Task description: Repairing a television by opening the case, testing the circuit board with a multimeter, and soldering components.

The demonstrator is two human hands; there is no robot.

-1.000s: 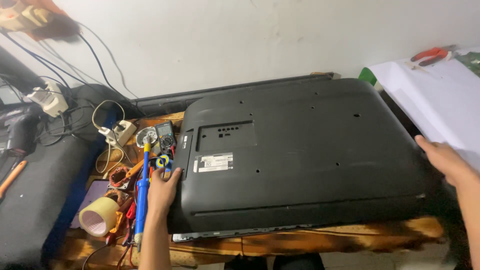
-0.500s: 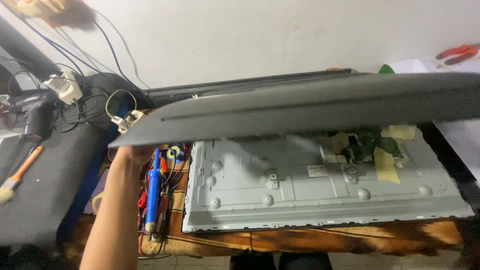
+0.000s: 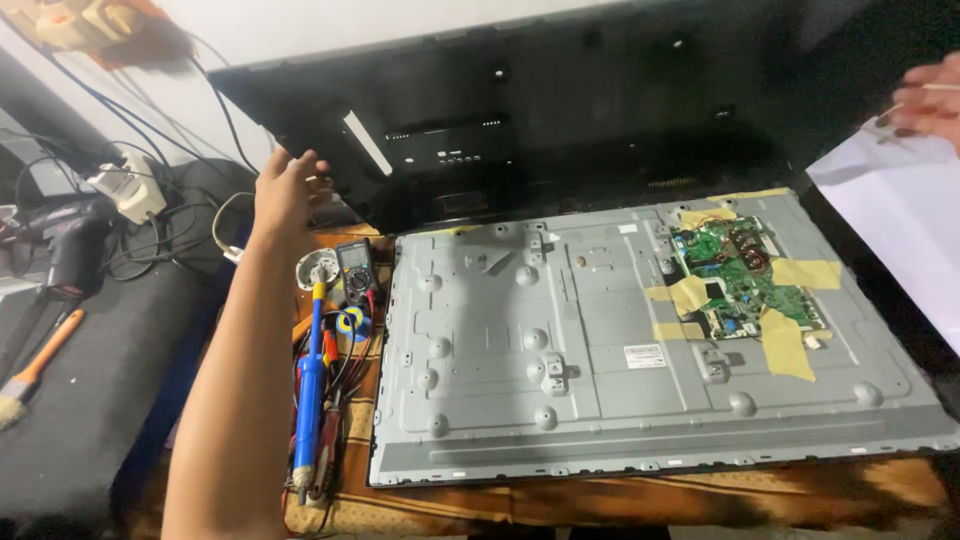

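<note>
A large black plastic back cover of a flat television is tilted up on its far edge, its inner side facing me. My left hand grips its left edge and my right hand holds its right edge at the frame's border. Below it lies the television's grey metal chassis, face down on the table. A green circuit board with strips of yellow tape sits at the chassis's right.
Left of the chassis lie a blue soldering tool, a dark multimeter, a solder spool and wires. A power strip and cables are at far left, a brush lower left. White paper lies at right.
The back cover lay flat on the television, then was lifted off by both hands and swung up towards the wall, uncovering the grey chassis and circuit board.
</note>
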